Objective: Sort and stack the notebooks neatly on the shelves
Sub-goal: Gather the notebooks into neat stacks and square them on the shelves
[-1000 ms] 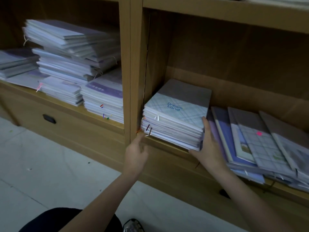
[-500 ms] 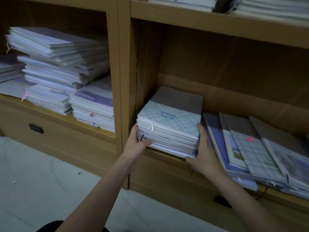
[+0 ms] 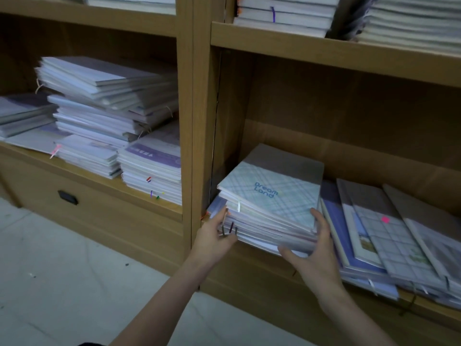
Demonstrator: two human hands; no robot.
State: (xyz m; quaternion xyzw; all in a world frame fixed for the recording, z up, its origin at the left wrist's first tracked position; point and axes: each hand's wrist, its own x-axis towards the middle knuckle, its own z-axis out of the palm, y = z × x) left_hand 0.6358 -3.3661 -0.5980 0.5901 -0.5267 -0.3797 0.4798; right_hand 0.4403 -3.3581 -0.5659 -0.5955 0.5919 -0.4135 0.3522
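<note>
- The wooden shelving unit (image 3: 192, 121) fills the view, split by an upright divider into a left bay and a right bay, with a drawer front and its dark handle (image 3: 67, 197) below the left bay.
- The pale tiled floor (image 3: 62, 270) lies in front of the unit at lower left.
- In the left bay, a tall uneven pile of notebooks (image 3: 104, 96) rests on lower piles; just beside the divider sits a lower stack topped by a purple-banded cover (image 3: 154, 156).
- On the upper shelf of the right bay, two more stacks (image 3: 284, 13) show only their page edges.
- On the lower shelf of the right bay, a row of notebooks (image 3: 386, 233) lies fanned and overlapping, sloping down toward the right; one carries a small pink sticker (image 3: 385, 219).
- The stack of notebooks (image 3: 269, 216) being handled sits at the left end of that same shelf, close to the divider, its front edge overhanging the shelf lip. The top cover is plaid, printed "Dream Land" (image 3: 266, 193).
- The right hand (image 3: 311, 255) clamps the stack's front right corner, fingers curled up its right side and thumb under the front edge.
- The left hand (image 3: 214, 236) is at the stack's front left corner, fingers curled against the page edges, where dark ribbon markers (image 3: 230, 229) hang out.
</note>
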